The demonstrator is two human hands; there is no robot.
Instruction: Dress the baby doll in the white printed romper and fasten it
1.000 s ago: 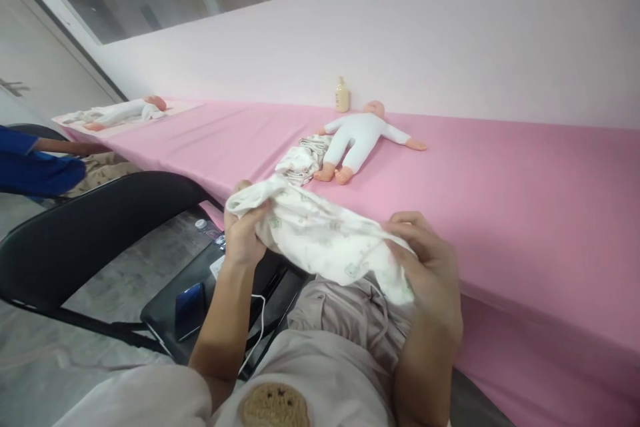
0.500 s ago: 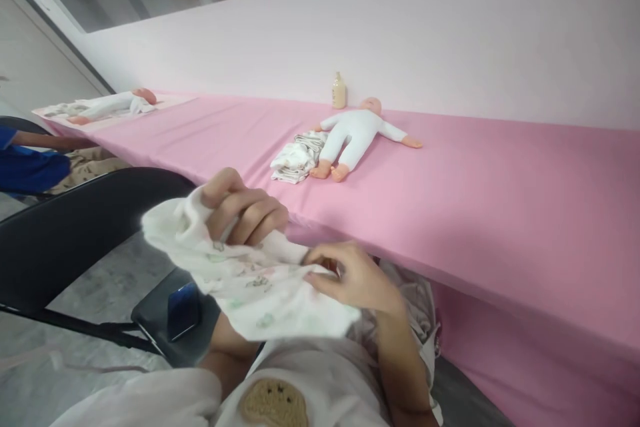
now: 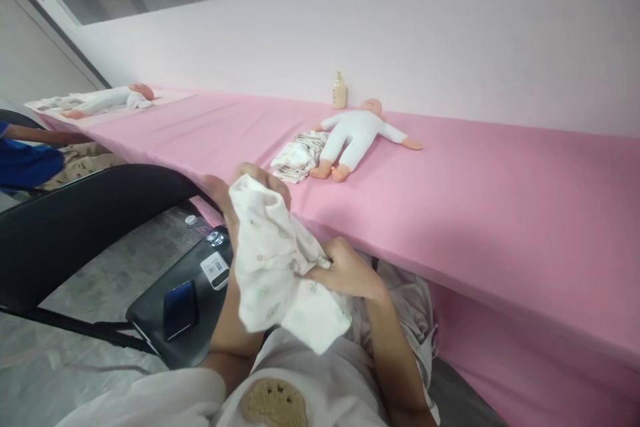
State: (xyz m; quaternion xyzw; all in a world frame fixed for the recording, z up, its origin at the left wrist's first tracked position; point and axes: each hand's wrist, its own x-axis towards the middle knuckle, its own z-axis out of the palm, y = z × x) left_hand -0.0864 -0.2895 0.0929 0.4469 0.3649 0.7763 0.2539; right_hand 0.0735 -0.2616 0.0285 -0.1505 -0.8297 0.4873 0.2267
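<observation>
Person (image 3: 31, 161) in blue top at far left edge, arm along near side of pink worktop (image 3: 215, 123); fingers too far off to read. Just beyond, far doll (image 3: 107, 101) in white, lying on pale mat (image 3: 167, 97).

Next in, black chair (image 3: 95, 213). On its seat: dark phone (image 3: 180, 310), white card (image 3: 216, 270) with printed code. Clear bottle (image 3: 204, 229) with white cap near seat's far edge; cannot tell if on it.

Left hand (image 3: 260, 173) raised near worktop edge, thumb stuck out apart, fingers behind top end of cloth. Palm covered by fabric; cannot tell if gripping or spread under it.

White printed cloth (image 3: 280, 267) between both hands, above lap, off the worktop. Top end draped over left hand, lower corner hanging loose, creased through the middle.

Folded stack (image 3: 299, 157) of pale patterned fabric on worktop, just beside legs of near doll (image 3: 356, 133). Behind, cream pump bottle (image 3: 339, 91), upright by wall (image 3: 450, 33).

Right hand (image 3: 345, 270) lower than left, thumb and fingers pinching cloth edge, just off worktop's front.

Near doll on its back, white suit, head toward wall, arms out sideways, feet toward camera. Pink covering hanging down worktop front at far right.
</observation>
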